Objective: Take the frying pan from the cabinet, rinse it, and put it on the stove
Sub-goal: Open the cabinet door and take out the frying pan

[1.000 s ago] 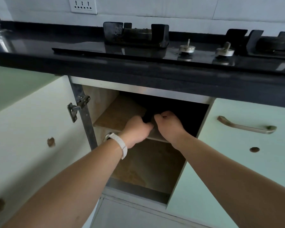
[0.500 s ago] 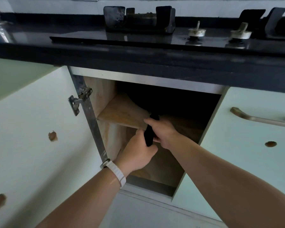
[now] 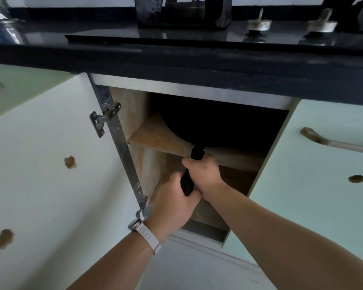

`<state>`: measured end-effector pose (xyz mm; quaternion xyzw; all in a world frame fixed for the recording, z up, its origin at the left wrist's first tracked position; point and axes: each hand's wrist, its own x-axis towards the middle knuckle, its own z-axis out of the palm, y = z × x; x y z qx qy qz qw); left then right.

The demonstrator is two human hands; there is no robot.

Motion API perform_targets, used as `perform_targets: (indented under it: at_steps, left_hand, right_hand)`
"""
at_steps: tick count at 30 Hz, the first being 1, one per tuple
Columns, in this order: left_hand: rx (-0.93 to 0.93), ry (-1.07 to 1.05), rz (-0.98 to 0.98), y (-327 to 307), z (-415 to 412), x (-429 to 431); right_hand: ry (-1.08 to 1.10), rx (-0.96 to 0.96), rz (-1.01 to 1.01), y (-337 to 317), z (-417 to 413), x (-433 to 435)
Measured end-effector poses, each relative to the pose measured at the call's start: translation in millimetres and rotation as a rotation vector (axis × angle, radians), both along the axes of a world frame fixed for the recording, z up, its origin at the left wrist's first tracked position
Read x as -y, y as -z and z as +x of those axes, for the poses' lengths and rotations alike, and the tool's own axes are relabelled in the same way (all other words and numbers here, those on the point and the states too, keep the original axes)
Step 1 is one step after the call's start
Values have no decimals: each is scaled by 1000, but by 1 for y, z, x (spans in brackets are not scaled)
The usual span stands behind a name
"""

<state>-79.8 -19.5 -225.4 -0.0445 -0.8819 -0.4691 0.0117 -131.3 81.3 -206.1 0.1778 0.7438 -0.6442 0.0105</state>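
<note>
Both of your hands were closed on the black handle [image 3: 190, 172] of the frying pan [image 3: 214, 126]. Your right hand [image 3: 203, 174] gripped it higher up, nearer the pan body, with the fingers wrapped fully round and the thumb pointing left across the handle. Your left hand [image 3: 172, 204] held the lower end, its fingers curled shut about the tip, a white-strapped watch [image 3: 144, 233] on that wrist.

You had the pan still partly inside the open cabinet [image 3: 147, 164]: its dark round body sat on the upper wooden shelf [image 3: 155, 137], mostly lost in shadow, while the handle stuck out past the shelf's front edge and angled downward toward you. How much of the pan rested on the shelf could not be told in that darkness.

To your left the cabinet door [image 3: 40, 174] stood swung wide, its metal hinge [image 3: 105, 120] showing on the frame. To your right a pale green door [image 3: 323, 174] with a metal pull handle [image 3: 333, 141] was shut. Above, on the black countertop [image 3: 176, 59], you had the stove [image 3: 182, 13] with its burner grate and two knobs [image 3: 258, 24], well apart from the pan.
</note>
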Motion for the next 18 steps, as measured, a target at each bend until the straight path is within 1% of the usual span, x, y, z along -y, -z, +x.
perform_targets:
  at_steps: [7,11,14,18]
  left_hand:
    - [-4,14,14,-2,22,10]
    - [9,9,39,-5,40,13]
    - [37,-24,52,-6,57,15]
    - [66,-82,50,-11,79,19]
  right_hand:
    - [-37,-25,-14,-1,21,5]
    - [-64,-18,36,0,34,8]
    - [-82,-17,16,2,45,15]
    - [-143,-19,71,-3,62,22]
